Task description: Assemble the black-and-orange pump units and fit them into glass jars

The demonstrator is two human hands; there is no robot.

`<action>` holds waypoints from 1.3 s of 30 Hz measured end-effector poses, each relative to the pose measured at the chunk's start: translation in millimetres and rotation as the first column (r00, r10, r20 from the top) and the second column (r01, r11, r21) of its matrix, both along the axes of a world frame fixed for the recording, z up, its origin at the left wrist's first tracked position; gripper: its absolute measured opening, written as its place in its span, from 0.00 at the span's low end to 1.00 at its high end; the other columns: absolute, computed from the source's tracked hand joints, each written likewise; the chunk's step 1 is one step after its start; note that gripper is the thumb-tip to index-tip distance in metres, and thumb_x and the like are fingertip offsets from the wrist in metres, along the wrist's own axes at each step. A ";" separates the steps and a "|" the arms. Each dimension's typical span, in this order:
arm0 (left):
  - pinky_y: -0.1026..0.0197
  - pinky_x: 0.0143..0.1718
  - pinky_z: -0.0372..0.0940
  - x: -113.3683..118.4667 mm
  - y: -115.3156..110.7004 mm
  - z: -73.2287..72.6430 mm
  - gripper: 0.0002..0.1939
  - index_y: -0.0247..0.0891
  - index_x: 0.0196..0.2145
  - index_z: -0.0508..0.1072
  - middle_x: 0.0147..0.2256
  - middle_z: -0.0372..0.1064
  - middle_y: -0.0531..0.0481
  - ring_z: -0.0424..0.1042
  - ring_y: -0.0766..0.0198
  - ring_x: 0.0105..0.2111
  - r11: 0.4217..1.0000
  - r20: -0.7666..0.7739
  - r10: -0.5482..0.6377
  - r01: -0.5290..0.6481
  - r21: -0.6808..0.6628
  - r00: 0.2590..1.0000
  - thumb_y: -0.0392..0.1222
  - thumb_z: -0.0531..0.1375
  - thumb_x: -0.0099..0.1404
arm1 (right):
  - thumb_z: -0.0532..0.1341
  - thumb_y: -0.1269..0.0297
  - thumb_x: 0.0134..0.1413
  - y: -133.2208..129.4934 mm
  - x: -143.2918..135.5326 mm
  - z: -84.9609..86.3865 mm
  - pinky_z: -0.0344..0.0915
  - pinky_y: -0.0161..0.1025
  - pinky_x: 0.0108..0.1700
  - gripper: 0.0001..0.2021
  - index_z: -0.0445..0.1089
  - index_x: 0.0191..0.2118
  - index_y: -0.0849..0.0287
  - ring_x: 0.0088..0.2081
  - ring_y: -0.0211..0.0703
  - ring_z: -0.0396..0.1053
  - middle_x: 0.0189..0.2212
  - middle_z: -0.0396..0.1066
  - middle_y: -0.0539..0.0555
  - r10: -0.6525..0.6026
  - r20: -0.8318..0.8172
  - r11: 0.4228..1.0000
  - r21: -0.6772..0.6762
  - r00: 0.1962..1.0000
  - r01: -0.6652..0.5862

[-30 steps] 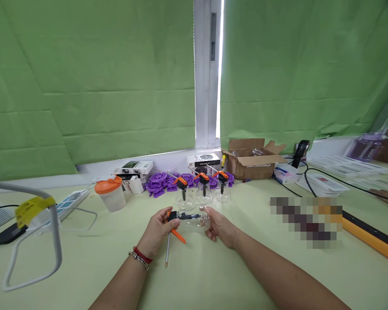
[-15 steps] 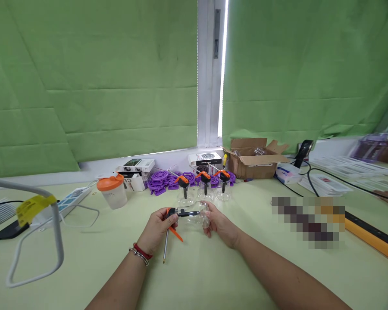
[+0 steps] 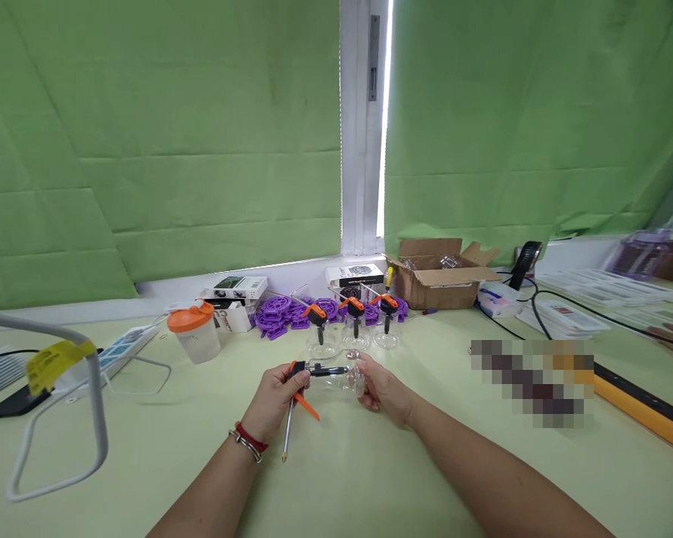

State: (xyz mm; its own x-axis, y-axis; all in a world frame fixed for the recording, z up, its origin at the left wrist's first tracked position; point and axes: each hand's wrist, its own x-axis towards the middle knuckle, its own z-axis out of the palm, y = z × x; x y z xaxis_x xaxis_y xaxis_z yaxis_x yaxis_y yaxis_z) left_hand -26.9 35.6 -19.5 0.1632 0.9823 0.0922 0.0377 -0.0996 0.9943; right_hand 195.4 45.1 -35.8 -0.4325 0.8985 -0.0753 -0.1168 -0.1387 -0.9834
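My two hands hold one small clear bottle [image 3: 341,381] sideways just above the table. My left hand [image 3: 274,400] grips its black and orange spray head [image 3: 298,371], from which a thin metal tube [image 3: 287,430] points down toward me. My right hand [image 3: 382,388] cups the clear body at its base. Behind my hands stand three upright clear bottles with orange and black heads [image 3: 353,329] in a row.
Purple plastic parts [image 3: 277,315] lie by the wall with small boxes [image 3: 236,288]. An orange-lidded cup [image 3: 191,332] is at left near a power strip [image 3: 124,344] and a grey wire frame [image 3: 93,418]. A cardboard box [image 3: 437,280], cables and a yellow bar [image 3: 639,407] are at right.
My hands and the bottle have stayed almost in place; the metal tube has swung slightly. The view has shifted a little.
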 end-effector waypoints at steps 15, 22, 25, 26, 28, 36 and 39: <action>0.67 0.21 0.50 -1.6 2.3 -4.6 0.16 0.34 0.23 0.68 0.19 0.59 0.56 0.55 0.71 0.19 0.999 -0.054 -0.021 0.022 0.025 0.998 0.51 0.59 0.55 | 0.50 0.43 0.52 2.4 -0.8 -5.0 0.40 0.26 0.17 0.19 0.56 0.41 0.52 0.16 0.26 0.49 0.26 0.59 0.44 0.018 0.000 0.999 -0.043 1.000 -0.018; 0.67 0.19 0.50 -2.2 1.2 -1.7 0.18 0.34 0.23 0.68 0.20 0.59 0.56 0.54 0.72 0.18 1.000 -0.074 -0.002 0.001 -0.012 0.997 0.54 0.60 0.54 | 0.49 0.43 0.52 4.9 0.4 -7.7 0.47 0.27 0.16 0.20 0.57 0.41 0.54 0.17 0.29 0.55 0.26 0.62 0.46 0.041 -0.023 0.997 -0.067 0.999 -0.042; 0.68 0.19 0.48 -9.6 0.1 3.7 0.17 0.34 0.23 0.68 0.19 0.57 0.56 0.53 0.72 0.18 0.999 -0.064 -0.045 0.044 -0.021 0.997 0.52 0.60 0.54 | 0.56 0.52 0.49 4.5 4.2 -4.2 0.59 0.31 0.22 0.18 0.57 0.43 0.56 0.24 0.35 0.64 0.28 0.65 0.49 0.149 -0.082 0.986 -0.057 0.985 -0.154; 0.68 0.19 0.48 -12.7 -0.1 5.5 0.16 0.34 0.23 0.68 0.18 0.57 0.56 0.52 0.73 0.18 0.998 -0.058 -0.067 0.067 -0.014 0.996 0.51 0.61 0.54 | 0.59 0.56 0.47 3.8 5.6 -2.5 0.62 0.32 0.25 0.19 0.57 0.44 0.57 0.27 0.37 0.66 0.29 0.66 0.50 0.190 -0.103 0.979 -0.050 0.976 -0.196; 0.67 0.20 0.47 -17.9 -0.1 8.5 0.14 0.34 0.24 0.69 0.18 0.57 0.57 0.52 0.73 0.18 0.994 -0.058 -0.109 0.109 0.003 0.992 0.49 0.62 0.53 | 0.63 0.62 0.43 1.4 7.7 1.1 0.65 0.35 0.30 0.21 0.59 0.45 0.57 0.33 0.39 0.68 0.33 0.67 0.52 0.258 -0.124 0.964 -0.029 0.958 -0.264; 0.67 0.21 0.48 -15.3 -4.2 10.7 0.17 0.33 0.26 0.72 0.19 0.58 0.55 0.52 0.72 0.18 0.972 -0.114 -0.235 0.236 -0.006 0.965 0.52 0.64 0.49 | 0.70 0.64 0.32 -9.3 9.4 15.4 0.67 0.36 0.33 0.29 0.66 0.46 0.59 0.36 0.42 0.69 0.37 0.69 0.54 0.360 0.090 0.932 -0.002 0.929 -0.361; 0.66 0.21 0.51 -12.9 -7.9 11.5 0.26 0.33 0.30 0.74 0.21 0.63 0.51 0.56 0.69 0.20 0.969 -0.008 -0.246 0.246 0.026 0.969 0.62 0.60 0.49 | 0.71 0.65 0.29 -10.1 13.3 19.8 0.67 0.36 0.32 0.26 0.68 0.41 0.60 0.33 0.40 0.67 0.32 0.69 0.51 0.373 0.116 0.925 0.030 0.921 -0.379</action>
State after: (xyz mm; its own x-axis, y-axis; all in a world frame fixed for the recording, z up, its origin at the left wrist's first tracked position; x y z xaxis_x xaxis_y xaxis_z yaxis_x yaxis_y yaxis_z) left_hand -39.8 27.7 -8.0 0.3999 0.9092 0.1161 0.0132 -0.1324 0.9911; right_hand 208.7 35.1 -16.0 -0.7310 0.6753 -0.0985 0.0398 -0.1019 -0.9940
